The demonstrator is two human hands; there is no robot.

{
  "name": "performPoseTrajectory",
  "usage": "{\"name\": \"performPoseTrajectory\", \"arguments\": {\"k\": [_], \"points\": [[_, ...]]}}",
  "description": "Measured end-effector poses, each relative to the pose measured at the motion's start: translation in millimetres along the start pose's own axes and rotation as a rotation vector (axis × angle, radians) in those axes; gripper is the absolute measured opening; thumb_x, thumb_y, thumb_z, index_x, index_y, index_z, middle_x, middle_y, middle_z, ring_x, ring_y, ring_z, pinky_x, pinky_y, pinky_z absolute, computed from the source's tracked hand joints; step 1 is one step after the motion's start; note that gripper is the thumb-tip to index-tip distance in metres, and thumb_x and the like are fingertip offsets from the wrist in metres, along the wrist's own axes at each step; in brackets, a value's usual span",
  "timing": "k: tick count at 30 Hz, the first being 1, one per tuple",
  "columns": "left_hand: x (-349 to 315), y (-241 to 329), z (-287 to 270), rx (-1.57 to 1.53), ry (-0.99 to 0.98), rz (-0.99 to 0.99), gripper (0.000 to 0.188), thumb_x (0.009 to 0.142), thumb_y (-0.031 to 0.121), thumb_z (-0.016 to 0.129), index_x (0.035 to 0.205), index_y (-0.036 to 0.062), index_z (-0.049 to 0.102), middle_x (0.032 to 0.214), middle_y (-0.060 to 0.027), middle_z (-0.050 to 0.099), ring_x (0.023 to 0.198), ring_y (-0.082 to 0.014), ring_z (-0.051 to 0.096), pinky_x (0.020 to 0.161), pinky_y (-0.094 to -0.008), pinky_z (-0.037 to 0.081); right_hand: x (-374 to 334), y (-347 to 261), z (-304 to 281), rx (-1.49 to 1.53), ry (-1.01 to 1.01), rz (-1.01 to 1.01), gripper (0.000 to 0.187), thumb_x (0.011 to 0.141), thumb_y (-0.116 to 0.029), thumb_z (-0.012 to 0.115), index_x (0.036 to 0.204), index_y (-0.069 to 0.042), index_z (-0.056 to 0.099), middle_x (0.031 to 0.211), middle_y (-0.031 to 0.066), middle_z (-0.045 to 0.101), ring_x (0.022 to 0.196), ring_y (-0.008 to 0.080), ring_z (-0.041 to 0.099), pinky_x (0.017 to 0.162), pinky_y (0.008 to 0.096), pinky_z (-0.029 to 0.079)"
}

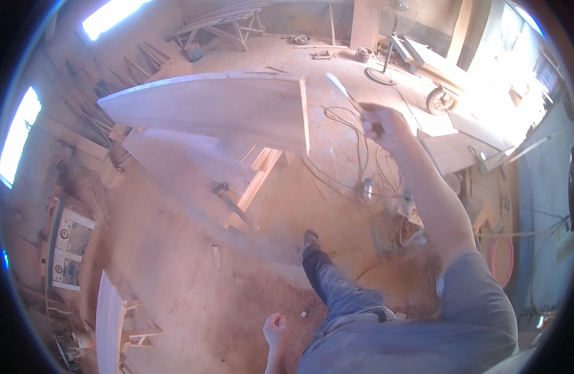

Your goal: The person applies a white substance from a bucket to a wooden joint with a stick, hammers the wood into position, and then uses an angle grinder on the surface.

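My right hand (382, 126) is raised out in front of me, shut on a thin pale wooden strip (342, 91) that points up and away to the left. The strip's far end hangs near the right end of a large curved wooden panel (212, 109) resting on a workbench. My left hand (275, 329) is low near the bottom edge, closed in a fist with nothing in it. My leg in dark trousers with a sandalled foot (310, 238) steps forward onto the sawdust floor.
A hammer (232, 204) lies on a lower board (181, 168). Cables and a power tool (367, 189) lie on the floor. Also around: a wheeled bench (452, 100) at right, stacked sticks (106, 93) at left, a machine (66, 246) at lower left.
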State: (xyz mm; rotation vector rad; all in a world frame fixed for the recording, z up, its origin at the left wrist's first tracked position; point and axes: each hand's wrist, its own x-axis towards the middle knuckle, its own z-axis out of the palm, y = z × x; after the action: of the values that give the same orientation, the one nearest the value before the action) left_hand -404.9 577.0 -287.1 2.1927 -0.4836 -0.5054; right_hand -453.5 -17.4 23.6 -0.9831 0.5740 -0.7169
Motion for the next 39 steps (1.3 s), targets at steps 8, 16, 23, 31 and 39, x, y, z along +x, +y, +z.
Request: {"name": "performPoseTrajectory", "arguments": {"k": [8, 16, 23, 31, 39], "points": [[163, -1, -59, 0.123, 0.021, -0.207, 0.013, 0.086, 0.009, 0.071, 0.092, -0.0014, 0.072, 0.089, -0.0188, 0.073, 0.086, -0.0294, 0.074, 0.075, -0.0393, 0.058, 238, 1, 112, -0.593, -0.040, -0.102, 0.032, 0.086, 0.005, 0.060, 0.116, 0.012, 0.071, 0.077, 0.0093, 0.065, 0.062, 0.0139, 0.059, 0.053, 0.0296, 0.046], [377, 136, -76, -0.022, -0.083, -0.051, 0.013, 0.094, 0.012, 0.067, 0.095, -0.0011, 0.070, 0.084, -0.0169, 0.068, 0.075, -0.0277, 0.067, 0.072, -0.0413, 0.053, 298, 13, 141, -1.294, 0.064, -0.273, 0.032, 0.087, 0.001, 0.060, 0.113, -0.003, 0.078, 0.088, 0.0096, 0.070, 0.076, 0.0179, 0.066, 0.067, 0.0319, 0.054], [579, 287, -82, -0.022, -0.002, 0.455, 0.013, 0.099, 0.009, 0.061, 0.102, -0.0010, 0.069, 0.102, -0.0158, 0.067, 0.098, -0.0292, 0.064, 0.087, -0.0393, 0.051, 251, 19, 112, -1.780, 0.025, -0.756, 0.029, 0.084, 0.004, 0.065, 0.107, -0.009, 0.077, 0.090, 0.0086, 0.063, 0.081, 0.0255, 0.068, 0.068, 0.0369, 0.056], [738, 470, -75, -0.006, 0.199, 0.989, 0.021, 0.097, 0.009, 0.063, 0.116, 0.0021, 0.069, 0.102, -0.0134, 0.070, 0.102, -0.0324, 0.061, 0.097, -0.0452, 0.044, 232, 10, 119, -1.867, 0.095, -0.867, 0.041, 0.075, 0.006, 0.067, 0.112, -0.011, 0.073, 0.092, 0.0041, 0.057, 0.071, 0.0207, 0.065, 0.060, 0.0341, 0.057], [783, 479, -43, 0.279, 0.274, 1.035, 0.020, 0.098, 0.022, 0.065, 0.108, 0.0088, 0.075, 0.090, -0.0064, 0.074, 0.098, -0.0264, 0.065, 0.098, -0.0434, 0.044, 291, 44, 155, -1.786, -0.040, -0.800, 0.042, 0.073, 0.003, 0.072, 0.113, -0.010, 0.071, 0.095, 0.0058, 0.055, 0.073, 0.0242, 0.067, 0.061, 0.0364, 0.058]]}}
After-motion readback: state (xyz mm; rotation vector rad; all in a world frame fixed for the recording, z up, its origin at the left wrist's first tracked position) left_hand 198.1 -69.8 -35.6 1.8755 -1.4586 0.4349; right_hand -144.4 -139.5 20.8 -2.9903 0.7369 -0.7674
